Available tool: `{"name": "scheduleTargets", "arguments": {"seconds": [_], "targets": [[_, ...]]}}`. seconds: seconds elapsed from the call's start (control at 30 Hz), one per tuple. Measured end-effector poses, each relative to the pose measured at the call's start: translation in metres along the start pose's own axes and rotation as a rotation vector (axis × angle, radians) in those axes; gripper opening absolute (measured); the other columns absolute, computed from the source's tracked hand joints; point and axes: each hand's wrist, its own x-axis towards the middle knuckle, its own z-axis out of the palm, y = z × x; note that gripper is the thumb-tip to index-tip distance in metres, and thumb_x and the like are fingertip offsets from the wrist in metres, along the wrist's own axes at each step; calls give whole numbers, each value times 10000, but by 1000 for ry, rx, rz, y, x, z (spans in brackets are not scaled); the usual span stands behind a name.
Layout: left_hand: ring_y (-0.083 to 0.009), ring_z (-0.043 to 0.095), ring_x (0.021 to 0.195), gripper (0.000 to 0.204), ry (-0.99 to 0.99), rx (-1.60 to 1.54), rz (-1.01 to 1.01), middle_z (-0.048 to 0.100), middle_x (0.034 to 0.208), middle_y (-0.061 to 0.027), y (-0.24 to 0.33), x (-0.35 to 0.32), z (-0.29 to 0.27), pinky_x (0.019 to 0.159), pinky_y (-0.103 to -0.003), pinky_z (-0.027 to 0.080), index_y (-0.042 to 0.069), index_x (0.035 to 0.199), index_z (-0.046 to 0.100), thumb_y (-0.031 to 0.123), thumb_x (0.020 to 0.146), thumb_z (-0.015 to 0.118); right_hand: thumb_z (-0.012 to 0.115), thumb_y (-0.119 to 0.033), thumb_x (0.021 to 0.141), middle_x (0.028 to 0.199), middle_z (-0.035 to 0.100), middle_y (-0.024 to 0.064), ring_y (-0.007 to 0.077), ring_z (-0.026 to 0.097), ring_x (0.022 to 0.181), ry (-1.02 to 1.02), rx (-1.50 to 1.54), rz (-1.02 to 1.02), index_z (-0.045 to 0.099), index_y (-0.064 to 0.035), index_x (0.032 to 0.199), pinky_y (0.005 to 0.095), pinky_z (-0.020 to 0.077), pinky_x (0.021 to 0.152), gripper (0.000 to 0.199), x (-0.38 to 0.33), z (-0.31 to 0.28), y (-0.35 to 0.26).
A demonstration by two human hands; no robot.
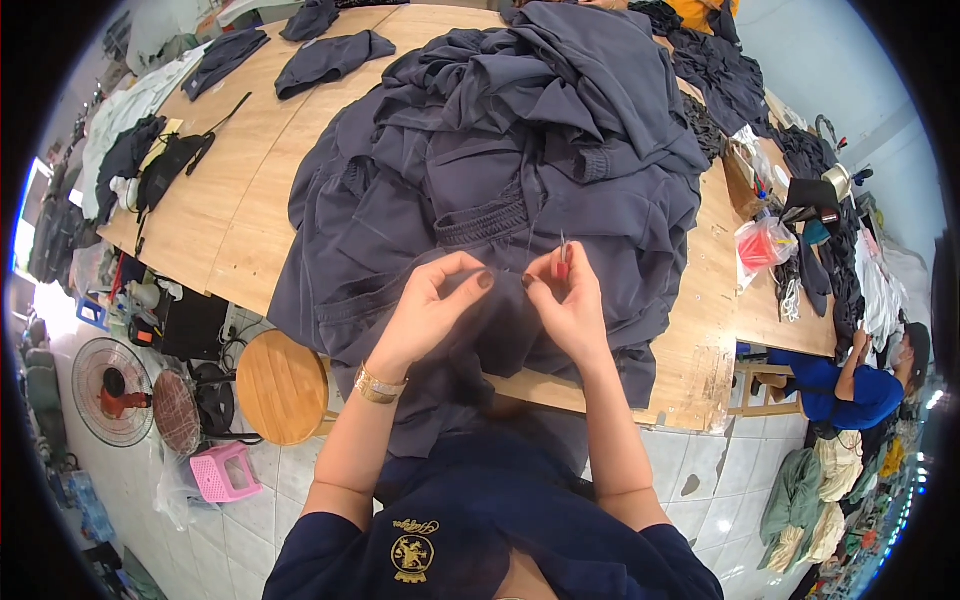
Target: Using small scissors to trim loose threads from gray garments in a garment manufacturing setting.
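A large heap of dark grey trousers covers the middle of the table, with a gathered elastic waistband facing me. Over its near side is my left hand, thumb and forefinger curled together in a pinch. Whatever lies between those fingertips is too small to make out. My right hand, close beside it, is closed round a small red-handled tool that looks like thread snips, its thin metal tip pointing away from me. Dark cloth hangs over the table's near edge below both hands.
The wooden table carries more dark garment pieces at the far left. A red item in a plastic bag lies at right. Beyond it sits a person in blue. At left are a round stool, a fan and a pink stool.
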Motion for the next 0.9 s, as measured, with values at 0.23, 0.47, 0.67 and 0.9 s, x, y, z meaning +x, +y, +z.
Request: {"name": "scheduleTargets", "arguments": {"seconds": [0.23, 0.47, 0.67, 0.9], "targets": [[-11, 518, 719, 138, 142, -59, 81, 590, 804, 45, -7, 1, 4, 646, -163, 424, 9, 951, 595, 120, 884, 640, 601, 30, 808, 829, 532, 36, 77, 466, 685, 87, 10, -129, 396, -49, 831, 227, 387, 617, 221, -4, 15, -11], [-11, 522, 791, 190, 136, -184, 123, 597, 883, 19, 2, 1, 13, 716, -156, 424, 2, 1057, 560, 51, 883, 619, 596, 49, 824, 811, 604, 76, 90, 502, 688, 85, 9, -112, 340, -59, 796, 229, 428, 632, 279, -2, 24, -8], [-48, 531, 888, 131, 182, -69, 170, 615, 962, -16, -8, 4, 4, 824, -187, 413, -6, 1017, 600, 49, 901, 576, 578, 80, 817, 827, 587, 85, 100, 529, 730, -123, 100, -84, 329, -63, 782, 233, 446, 677, 289, -17, 18, -21], [-61, 534, 904, 149, 202, -47, 155, 626, 974, -24, 2, 1, 5, 844, -200, 412, -23, 1008, 640, 59, 902, 574, 580, -166, 887, 725, 554, 69, 129, 499, 589, -73, 14, 43, 399, -48, 799, 263, 396, 583, 233, -21, -3, -14]]}}
